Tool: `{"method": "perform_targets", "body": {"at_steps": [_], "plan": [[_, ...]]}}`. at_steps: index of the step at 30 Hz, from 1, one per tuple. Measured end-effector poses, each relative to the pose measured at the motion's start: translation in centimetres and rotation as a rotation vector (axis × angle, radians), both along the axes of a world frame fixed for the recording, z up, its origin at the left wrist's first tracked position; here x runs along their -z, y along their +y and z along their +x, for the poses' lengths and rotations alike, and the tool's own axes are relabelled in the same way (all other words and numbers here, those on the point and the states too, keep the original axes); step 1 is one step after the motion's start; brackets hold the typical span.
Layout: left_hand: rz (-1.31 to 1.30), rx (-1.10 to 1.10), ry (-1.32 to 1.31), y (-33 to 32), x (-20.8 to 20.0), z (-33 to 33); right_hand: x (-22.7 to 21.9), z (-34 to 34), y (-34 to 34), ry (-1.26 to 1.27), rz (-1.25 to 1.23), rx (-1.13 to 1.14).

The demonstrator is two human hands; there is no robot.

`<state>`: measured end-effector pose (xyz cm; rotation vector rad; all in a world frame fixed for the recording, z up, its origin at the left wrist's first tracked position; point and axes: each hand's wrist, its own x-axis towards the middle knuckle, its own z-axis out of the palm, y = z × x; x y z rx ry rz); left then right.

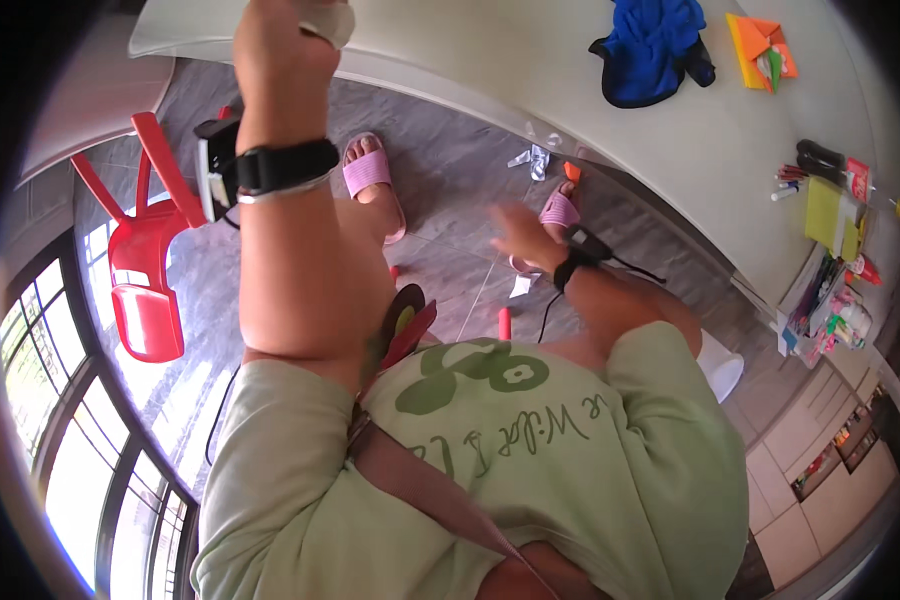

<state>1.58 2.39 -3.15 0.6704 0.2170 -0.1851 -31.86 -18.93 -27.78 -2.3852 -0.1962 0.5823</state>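
My left hand (282, 50) is raised over the white table (440, 50) at the top edge of the view. Its fingers are closed round a pale, round-edged thing (328, 22) whose kind I cannot make out. My right hand (528, 238) hangs low beyond my lap, above the floor and close to one pink slipper (560, 209). It is slightly blurred, with fingers stretched out and nothing visible in them. Silvery scraps (537, 160), an orange piece (571, 171) and a white paper scrap (521, 286) lie on the floor about it.
On the table lie a blue cloth (655, 45), an orange and yellow folded paper (765, 52), a yellow-green pad (825, 215) and several pens (788, 183). A red chair (142, 250) stands at the left on the grey tiled floor (440, 200), near a barred window (80, 430).
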Motion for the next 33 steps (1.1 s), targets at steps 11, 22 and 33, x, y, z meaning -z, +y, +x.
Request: {"method": "perform_targets", "body": {"at_steps": [11,22,33], "plan": [[0.061,0.167,-0.065,1.2,-1.4,-0.8,11.0,5.9,-18.8,-0.351,-0.572,0.725],[0.038,0.241,0.003,-0.1,-1.8,-1.1,22.1,2.3,-4.7,-0.084,-0.32,0.643],[0.073,0.234,0.001,-1.8,-2.6,-1.9,20.2,-0.2,-2.6,-0.098,-0.368,0.528]]}}
